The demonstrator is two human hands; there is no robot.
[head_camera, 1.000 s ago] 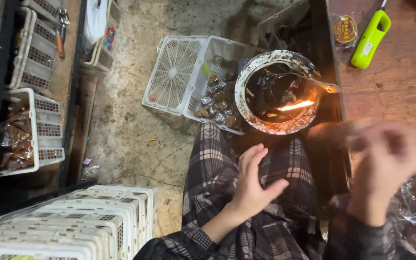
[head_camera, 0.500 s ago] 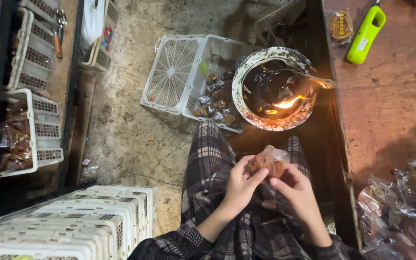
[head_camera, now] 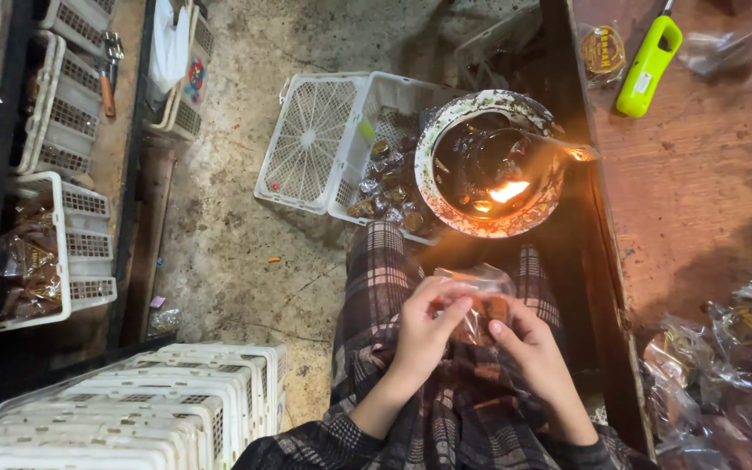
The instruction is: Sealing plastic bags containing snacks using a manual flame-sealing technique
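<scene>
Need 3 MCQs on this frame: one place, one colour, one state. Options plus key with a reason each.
1. Where is the small clear packet?
A on the wooden table
B between both hands over the lap
C in a crate

2. What colour is the lighter on the wooden table?
A lime green
B red
C black

3. The round bowl holds:
A a lit flame
B water
C nothing

B: left hand and right hand pinch it above the plaid trousers.
A: its body is bright green.
A: an orange flame glows inside.

Dim, warm scene lit mostly by a small flame [head_camera: 508, 190], corners in deep shadow, focus fairly sharp.
</scene>
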